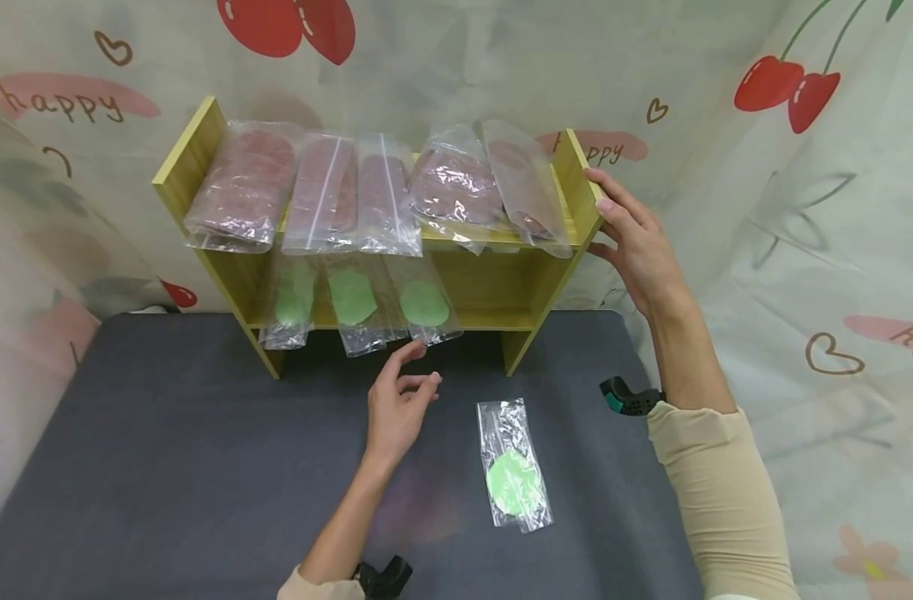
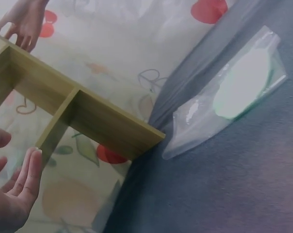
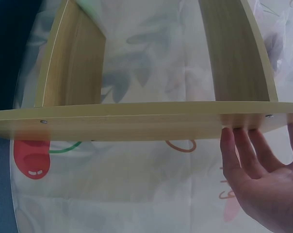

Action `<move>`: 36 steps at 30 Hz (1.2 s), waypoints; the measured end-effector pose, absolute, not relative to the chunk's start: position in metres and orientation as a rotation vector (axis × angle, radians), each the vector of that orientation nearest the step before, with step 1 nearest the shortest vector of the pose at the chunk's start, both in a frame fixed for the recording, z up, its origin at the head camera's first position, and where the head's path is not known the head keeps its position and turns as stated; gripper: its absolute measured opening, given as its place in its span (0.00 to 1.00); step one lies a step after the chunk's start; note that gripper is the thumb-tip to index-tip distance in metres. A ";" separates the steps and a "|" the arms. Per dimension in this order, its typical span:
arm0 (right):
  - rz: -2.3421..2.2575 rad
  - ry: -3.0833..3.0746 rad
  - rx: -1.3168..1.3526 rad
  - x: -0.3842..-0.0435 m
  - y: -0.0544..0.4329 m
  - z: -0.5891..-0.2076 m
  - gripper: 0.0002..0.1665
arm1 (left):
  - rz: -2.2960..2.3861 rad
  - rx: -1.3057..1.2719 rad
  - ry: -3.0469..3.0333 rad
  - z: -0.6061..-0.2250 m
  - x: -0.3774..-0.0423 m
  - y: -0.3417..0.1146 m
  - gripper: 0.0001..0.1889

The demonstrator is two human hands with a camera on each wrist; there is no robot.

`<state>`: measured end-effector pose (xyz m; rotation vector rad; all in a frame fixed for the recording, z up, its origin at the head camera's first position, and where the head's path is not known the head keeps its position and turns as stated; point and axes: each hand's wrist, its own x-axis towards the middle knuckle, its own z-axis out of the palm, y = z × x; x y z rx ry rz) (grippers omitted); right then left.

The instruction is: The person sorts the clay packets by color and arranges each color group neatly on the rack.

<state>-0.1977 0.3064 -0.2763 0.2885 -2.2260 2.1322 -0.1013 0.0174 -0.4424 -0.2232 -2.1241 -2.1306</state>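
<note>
A small two-tier wooden shelf (image 1: 471, 320) stands at the back of the table. Fingertips of my right hand (image 1: 640, 242) rest against the outer face of its right side panel (image 3: 151, 127), near the top. My left hand (image 1: 398, 408) is just in front of the lower tier, its fingers apart and a little bent. Its index fingertip is right at the bottom edge of a clear bag with a green disc (image 1: 424, 303). Two similar bags (image 1: 353, 298) (image 1: 294, 302) hang over the lower tier's edge. Another clear bag with a green disc (image 1: 513, 483) lies on the table.
Several clear zip bags with flat reddish-brown contents (image 1: 246, 179) lie along the upper tier, overhanging its front edge. A dark grey cloth (image 1: 172, 467) covers the table. Behind the shelf hangs a printed curtain (image 1: 456, 58).
</note>
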 end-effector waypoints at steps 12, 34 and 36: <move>2.147 -2.215 0.303 -0.199 0.306 -0.276 0.27 | -2.089 -0.239 -2.266 -0.499 -0.076 0.027 0.24; 2.158 -2.211 0.293 -0.197 0.307 -0.277 0.27 | -1.624 -0.172 -2.726 -0.561 -0.029 0.078 0.26; 2.151 -2.211 0.293 -0.197 0.307 -0.276 0.27 | -1.510 -0.159 -2.813 -0.561 -0.025 0.083 0.27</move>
